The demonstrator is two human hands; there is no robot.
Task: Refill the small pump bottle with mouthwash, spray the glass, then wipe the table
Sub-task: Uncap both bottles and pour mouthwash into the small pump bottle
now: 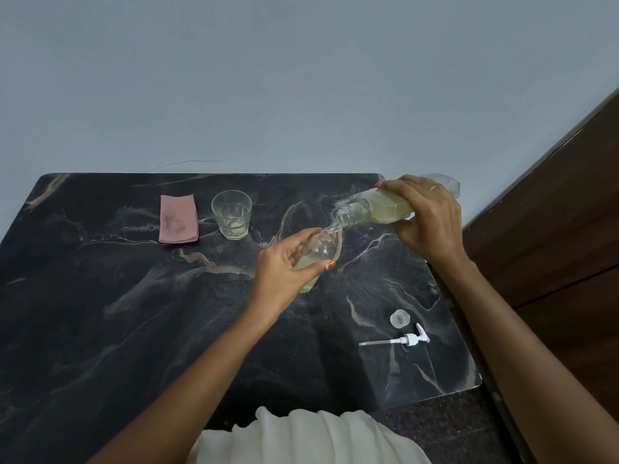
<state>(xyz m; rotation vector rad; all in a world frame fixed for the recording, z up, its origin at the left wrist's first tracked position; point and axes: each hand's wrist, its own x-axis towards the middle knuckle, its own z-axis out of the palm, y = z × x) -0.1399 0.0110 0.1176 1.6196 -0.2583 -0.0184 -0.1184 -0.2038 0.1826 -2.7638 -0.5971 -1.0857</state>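
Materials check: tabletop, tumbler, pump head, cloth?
Tabletop: looks like polished black stone or a marble-look laminate, with pale veins and a soft sheen. Tumbler: clear glass by its thick base, though hard plastic is possible. Pump head: white moulded plastic with a thin clear dip tube. Cloth: matte pink fabric, folded, with soft edges.

Desk [134, 329] near-left area open. Far edge: cloth [178, 218], glass [231, 214] adjacent. Right edge: cap [399, 318], pump head [407, 339] obstruct.
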